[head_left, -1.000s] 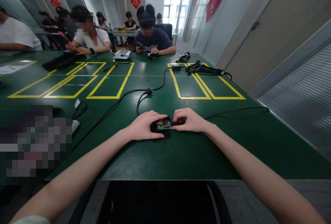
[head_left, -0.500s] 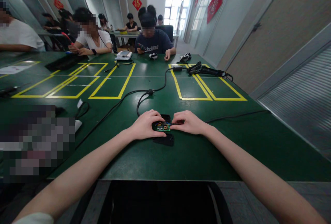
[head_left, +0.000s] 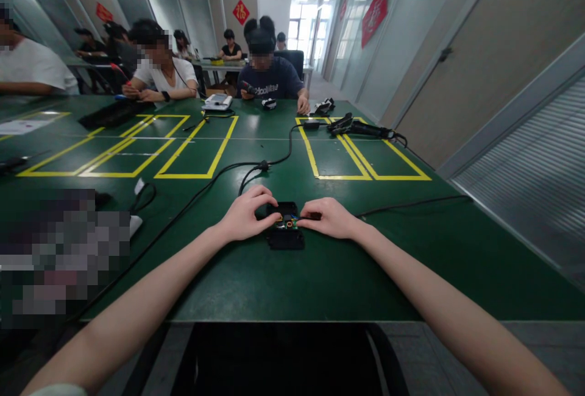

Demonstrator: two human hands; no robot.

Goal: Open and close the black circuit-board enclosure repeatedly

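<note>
A small green circuit board (head_left: pixel 289 225) with a copper coil and thin coloured wires lies in front of me on the table, between two black plastic case halves. One case half (head_left: pixel 287 206) sits just behind the board, and the other, a flat case half (head_left: pixel 286 240), lies in front of it. My left hand (head_left: pixel 247 214) curls in from the left, its thumb on the board's left end and its fingertips by the rear case half. From the right, my right hand (head_left: pixel 333 218) pinches the black cable at the board's right end; its fingertips partly hide the cable.
A black power cord (head_left: pixel 205 186) with a plug crosses the green table (head_left: pixel 228 286). Yellow tape (head_left: pixel 345 177) marks rectangles farther back. A black tool (head_left: pixel 365 129) lies at the right rear. Blurred items (head_left: pixel 68 250) are at left. Across sits a person (head_left: pixel 269 76) holding a tool.
My left thumb has moved back from the front case half onto the board's left end, leaving that case half more exposed. The right hand keeps its pinch beside the board.
</note>
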